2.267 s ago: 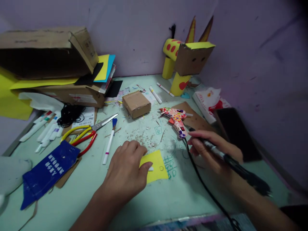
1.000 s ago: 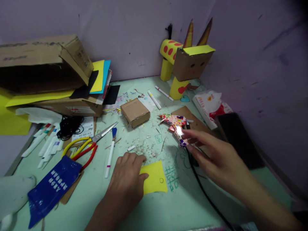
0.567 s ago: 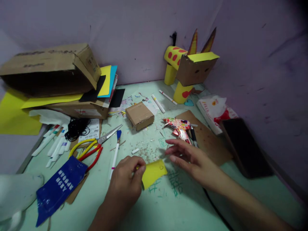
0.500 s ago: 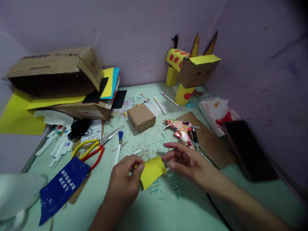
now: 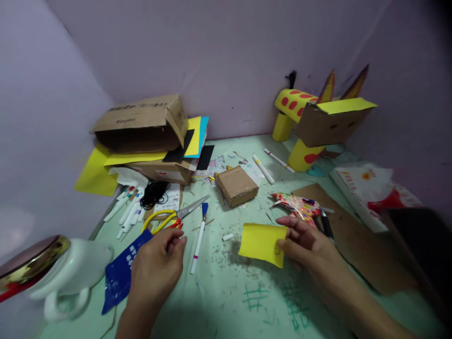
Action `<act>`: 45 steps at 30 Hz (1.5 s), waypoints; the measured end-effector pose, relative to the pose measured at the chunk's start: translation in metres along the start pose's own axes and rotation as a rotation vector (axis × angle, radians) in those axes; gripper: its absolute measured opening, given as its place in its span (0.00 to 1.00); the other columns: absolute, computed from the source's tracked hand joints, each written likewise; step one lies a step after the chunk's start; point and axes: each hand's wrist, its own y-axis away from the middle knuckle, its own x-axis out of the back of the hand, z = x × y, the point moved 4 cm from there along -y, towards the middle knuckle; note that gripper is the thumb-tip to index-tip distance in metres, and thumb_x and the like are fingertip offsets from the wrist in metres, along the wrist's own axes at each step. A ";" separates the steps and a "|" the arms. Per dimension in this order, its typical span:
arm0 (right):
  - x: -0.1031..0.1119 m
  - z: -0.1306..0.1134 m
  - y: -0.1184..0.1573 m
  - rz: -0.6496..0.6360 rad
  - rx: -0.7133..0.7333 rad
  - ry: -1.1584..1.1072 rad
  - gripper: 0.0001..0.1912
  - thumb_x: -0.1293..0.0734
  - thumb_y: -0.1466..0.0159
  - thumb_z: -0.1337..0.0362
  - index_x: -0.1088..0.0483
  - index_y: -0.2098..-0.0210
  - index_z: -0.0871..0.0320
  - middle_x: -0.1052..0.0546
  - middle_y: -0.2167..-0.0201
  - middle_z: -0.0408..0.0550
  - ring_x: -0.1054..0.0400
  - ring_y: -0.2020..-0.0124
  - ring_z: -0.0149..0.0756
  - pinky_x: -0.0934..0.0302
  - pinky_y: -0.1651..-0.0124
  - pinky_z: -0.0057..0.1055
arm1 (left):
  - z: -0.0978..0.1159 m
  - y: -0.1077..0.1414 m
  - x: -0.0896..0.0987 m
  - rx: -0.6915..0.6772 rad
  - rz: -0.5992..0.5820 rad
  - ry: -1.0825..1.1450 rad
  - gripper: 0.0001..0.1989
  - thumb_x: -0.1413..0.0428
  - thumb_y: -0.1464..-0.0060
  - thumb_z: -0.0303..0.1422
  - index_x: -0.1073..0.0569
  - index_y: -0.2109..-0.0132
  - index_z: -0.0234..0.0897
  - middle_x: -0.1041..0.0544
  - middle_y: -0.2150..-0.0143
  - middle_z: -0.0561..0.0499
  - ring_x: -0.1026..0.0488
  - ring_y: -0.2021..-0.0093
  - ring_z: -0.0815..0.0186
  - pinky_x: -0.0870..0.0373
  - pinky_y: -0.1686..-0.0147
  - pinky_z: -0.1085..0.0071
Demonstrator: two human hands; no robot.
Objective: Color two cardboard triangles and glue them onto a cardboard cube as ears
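A small yellow paper piece (image 5: 261, 244) with a little drawn circle is pinched in my right hand (image 5: 310, 249), between thumb and fingers at its right edge. My left hand (image 5: 158, 263) is off the paper, its fingers curled over the red handle of a pair of scissors; whether it grips the handle is hard to tell. Yellow-handled scissors (image 5: 190, 207) lie just beyond it, with a blue packet (image 5: 120, 278) at its left. A small cardboard box (image 5: 237, 184) sits past the paper, and a white marker with a blue tip (image 5: 199, 240) lies between my hands.
Cardboard boxes (image 5: 141, 113) and coloured sheets stand at the back left. A cardboard animal (image 5: 332, 125) stands at the back right. A patterned glue gun (image 5: 296, 205), a cardboard sheet (image 5: 353, 235) and a dark phone (image 5: 420, 254) lie right. A white mug (image 5: 81, 263) is at left.
My left hand has let go of the yellow paper and moved left to the scissors. My right hand has taken hold of the paper. The view has shifted left.
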 end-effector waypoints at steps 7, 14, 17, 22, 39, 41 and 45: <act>-0.001 -0.003 0.007 0.058 -0.083 -0.106 0.23 0.25 0.55 0.61 0.34 0.61 0.59 0.30 0.78 0.39 0.36 0.83 0.29 0.40 0.80 0.26 | 0.005 0.008 -0.013 0.005 -0.155 -0.261 0.08 0.49 0.46 0.38 0.27 0.63 0.42 0.23 0.68 0.53 0.25 0.65 0.64 0.36 0.70 0.72; -0.001 0.001 0.006 0.061 -0.120 -0.156 0.23 0.23 0.57 0.63 0.31 0.64 0.58 0.29 0.81 0.38 0.33 0.82 0.32 0.38 0.79 0.26 | -0.013 -0.028 0.010 -0.045 -0.006 -0.449 0.16 0.55 0.46 0.26 0.29 0.53 0.38 0.28 0.51 0.44 0.32 0.51 0.58 0.37 0.55 0.67; -0.006 0.000 0.007 0.080 -0.114 -0.243 0.20 0.23 0.57 0.64 0.32 0.67 0.59 0.30 0.81 0.37 0.33 0.83 0.30 0.36 0.79 0.26 | -0.014 -0.048 0.001 -0.166 -0.119 -0.521 0.16 0.52 0.52 0.24 0.27 0.56 0.36 0.27 0.54 0.41 0.30 0.53 0.54 0.36 0.56 0.64; -0.009 -0.005 0.005 0.075 -0.126 -0.364 0.19 0.23 0.59 0.65 0.33 0.70 0.60 0.29 0.82 0.37 0.33 0.83 0.28 0.32 0.77 0.26 | -0.010 -0.064 -0.015 -0.187 -0.125 -0.594 0.19 0.53 0.53 0.23 0.31 0.53 0.33 0.27 0.56 0.37 0.29 0.56 0.47 0.35 0.61 0.59; -0.007 -0.006 0.002 0.065 -0.106 -0.425 0.16 0.25 0.57 0.66 0.33 0.71 0.60 0.28 0.82 0.38 0.34 0.83 0.26 0.31 0.80 0.24 | -0.037 -0.083 -0.010 -0.259 -0.107 -0.544 0.26 0.53 0.56 0.23 0.32 0.47 0.34 0.26 0.52 0.37 0.28 0.53 0.49 0.31 0.58 0.59; -0.007 -0.007 0.003 0.058 -0.106 -0.422 0.16 0.25 0.56 0.66 0.32 0.71 0.61 0.28 0.82 0.38 0.34 0.83 0.26 0.32 0.80 0.24 | -0.038 -0.084 -0.006 -0.239 -0.097 -0.540 0.27 0.53 0.55 0.25 0.35 0.45 0.34 0.25 0.52 0.37 0.27 0.54 0.50 0.30 0.59 0.60; -0.006 -0.007 0.003 0.045 -0.109 -0.416 0.15 0.25 0.56 0.66 0.32 0.72 0.61 0.28 0.82 0.38 0.34 0.83 0.26 0.31 0.80 0.24 | -0.051 -0.088 0.005 -0.247 0.038 -0.335 0.27 0.53 0.55 0.28 0.37 0.45 0.37 0.26 0.53 0.41 0.27 0.54 0.51 0.30 0.57 0.58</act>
